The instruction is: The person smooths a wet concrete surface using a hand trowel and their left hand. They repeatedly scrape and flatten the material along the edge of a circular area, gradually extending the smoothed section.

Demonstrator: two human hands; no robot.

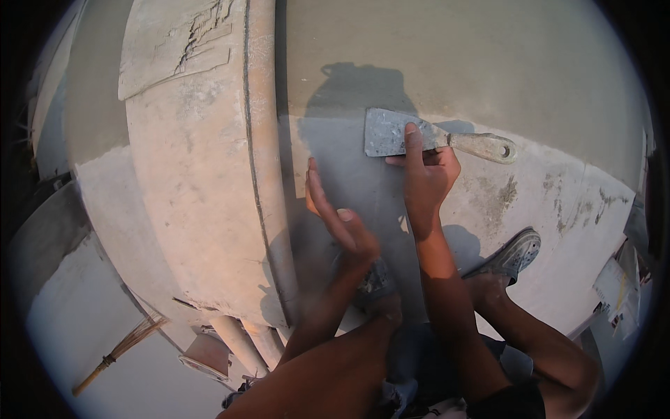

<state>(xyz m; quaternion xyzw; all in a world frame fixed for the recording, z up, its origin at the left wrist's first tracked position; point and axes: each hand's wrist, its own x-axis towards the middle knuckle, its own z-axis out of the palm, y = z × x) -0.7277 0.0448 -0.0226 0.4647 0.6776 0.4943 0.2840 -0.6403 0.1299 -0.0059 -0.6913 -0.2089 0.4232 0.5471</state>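
A putty knife (391, 133) is gripped in the right hand (426, 178), the fingers closed round the neck of the handle and the index finger laid flat along the blade, which is pressed against a grey, smoothed concrete slab (447, 63). The left hand (342, 216) is held open, fingers together and straight, edge-on to the slab just left of the blade; nothing is held in it. A sandalled foot (513, 255) is planted on the slab close behind the right wrist. A raised, cracked concrete kerb (202, 174) runs beside the work on the left. Risk, as judged: the smoothed surface could be gouged if the blade corner is tipped, or marked by the foot so near. At the far right edge, white paper sacks (618, 286) with yellow and red print are seen, partly cut off. A broom (118, 349) lies on the lower level, left.
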